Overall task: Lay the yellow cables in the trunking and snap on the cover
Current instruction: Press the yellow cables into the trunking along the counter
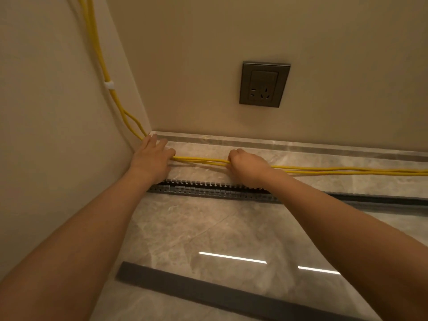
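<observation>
The step in hand looks like the first one, gathering the yellow cables before they go into the trunking. The cables lie on the floor tile at the foot of the skirting, just beyond the trunking and not yet in it. The left hand rests on them near the corner with its fingers fairly straight, seeming to press rather than grasp. The right hand has its fingers curled round the bundle a little further along. The next move probably calls for drawing the bundle toward the person, over the slotted wall and down into the channel, working along from the corner so no strand rides up on the teeth. By count there are at least two cables, possibly three, since the strands run too close together to separate. There is one trunking, one flat grey cover lying on the floor nearer the person, one white tie binding the cables on the left wall, and one socket.
</observation>
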### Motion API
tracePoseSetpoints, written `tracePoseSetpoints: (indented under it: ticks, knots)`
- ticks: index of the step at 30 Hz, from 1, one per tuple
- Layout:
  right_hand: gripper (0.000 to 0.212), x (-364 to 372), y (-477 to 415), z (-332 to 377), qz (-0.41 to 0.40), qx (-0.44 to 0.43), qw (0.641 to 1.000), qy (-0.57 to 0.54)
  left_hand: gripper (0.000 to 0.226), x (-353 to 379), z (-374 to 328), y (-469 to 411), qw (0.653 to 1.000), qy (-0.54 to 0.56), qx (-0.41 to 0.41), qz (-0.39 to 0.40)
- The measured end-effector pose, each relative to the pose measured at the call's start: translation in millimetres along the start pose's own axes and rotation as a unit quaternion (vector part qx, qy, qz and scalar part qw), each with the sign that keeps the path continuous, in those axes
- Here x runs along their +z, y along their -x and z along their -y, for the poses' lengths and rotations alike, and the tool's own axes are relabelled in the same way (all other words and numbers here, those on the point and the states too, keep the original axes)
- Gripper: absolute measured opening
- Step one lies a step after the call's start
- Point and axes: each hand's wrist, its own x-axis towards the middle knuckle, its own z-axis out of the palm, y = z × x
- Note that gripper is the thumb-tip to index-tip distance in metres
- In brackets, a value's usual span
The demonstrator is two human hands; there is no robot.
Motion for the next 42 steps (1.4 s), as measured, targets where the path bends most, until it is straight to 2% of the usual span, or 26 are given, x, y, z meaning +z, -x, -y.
tracePoseSetpoints:
  ticks: [3, 5, 8, 11, 15, 23, 27, 29, 31, 36, 40, 42]
  knots:
    - [0.018, -12, 8, -5, -0.036, -0.025, 0.996, -0.08, 0.045, -1, 2, -1, 1.0, 0.015, 0.017, -0.002]
    - [0.013, -21, 16, -8, -0.06, -0.046, 0.989, -0.126, 0.052, -5, 5, 5, 0.999, 0.029, 0.03, -0.03]
    - [0.016, -30, 29, -7, -0.117, -0.072, 0.983, -0.125, 0.056, -11, 12, 18, 0.995, 0.029, 0.05, -0.081]
    - [0.021, -38, 42, 1, -0.175, -0.096, 0.973, -0.116, 0.06, -19, 20, 29, 0.995, 0.035, 0.036, -0.088]
    - [0.02, -48, 57, 7, -0.242, -0.119, 0.952, -0.145, 0.053, -28, 28, 42, 0.993, 0.056, 0.017, -0.101]
    - [0.024, -32, 76, 17, -0.181, -0.134, 0.97, -0.093, 0.049, -22, 33, 72, 0.996, -0.017, 0.02, -0.09]
    - [0.021, -46, 81, 36, -0.252, -0.171, 0.945, -0.121, 0.045, -21, 39, 77, 0.996, -0.011, 0.001, -0.089]
    - [0.02, -56, 81, 47, -0.291, -0.195, 0.931, -0.107, 0.047, -21, 38, 77, 0.996, 0.009, -0.01, -0.085]
    - [0.021, -60, 78, 54, -0.295, -0.2, 0.931, -0.075, 0.048, -19, 38, 77, 0.996, 0.011, -0.019, -0.084]
    - [0.025, -29, 66, 46, -0.239, -0.149, 0.959, -0.041, 0.047, -10, 37, 79, 0.995, -0.048, -0.01, -0.083]
    - [0.021, -8, 57, 37, -0.249, -0.111, 0.961, -0.049, 0.038, -6, 37, 77, 0.996, 0.014, 0.005, -0.083]
    - [0.021, -4, 52, 34, -0.227, -0.1, 0.967, -0.05, 0.038, -5, 42, 77, 0.997, 0.028, 0.017, -0.067]
